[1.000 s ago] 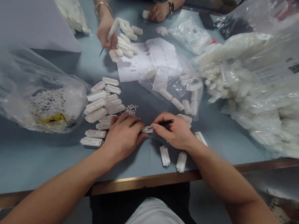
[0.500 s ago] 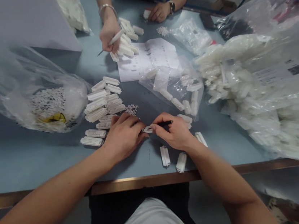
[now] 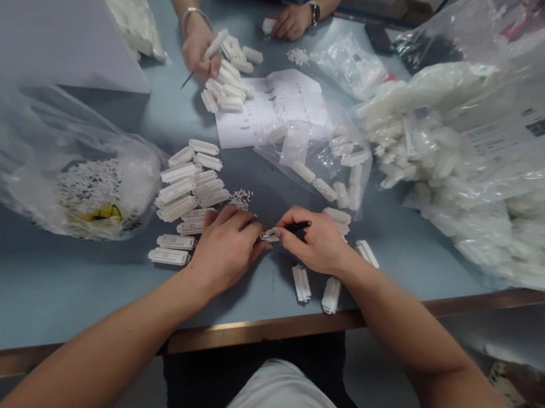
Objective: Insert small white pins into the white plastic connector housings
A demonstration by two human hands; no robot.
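Blue-grey workbench [image 3: 61, 303], metal front edge [image 3: 268, 329], strewn with white plastic connectors [image 3: 187, 198] and clear plastic bags [image 3: 481, 205]. Left hand [image 3: 223, 250] pinches one white connector [image 3: 269, 235]; right hand [image 3: 314, 242] grips a black pen-like tool [image 3: 299, 226].

The person's left hand [image 3: 225, 248] and right hand [image 3: 314, 242] meet over a small white perforated plastic strip [image 3: 269, 235] above the pale blue desk [image 3: 66, 302]. The left fingertips [image 3: 260, 245] hold one end, while the right hand grips a slim black pen-like tool [image 3: 298, 226] at the other. A heap of white perforated plastic blocks [image 3: 187, 198] lies just beyond the left hand. Across the desk, a co-worker's hand [image 3: 197, 54] holds a white bar and black-tipped tool above a white pile [image 3: 228, 87].
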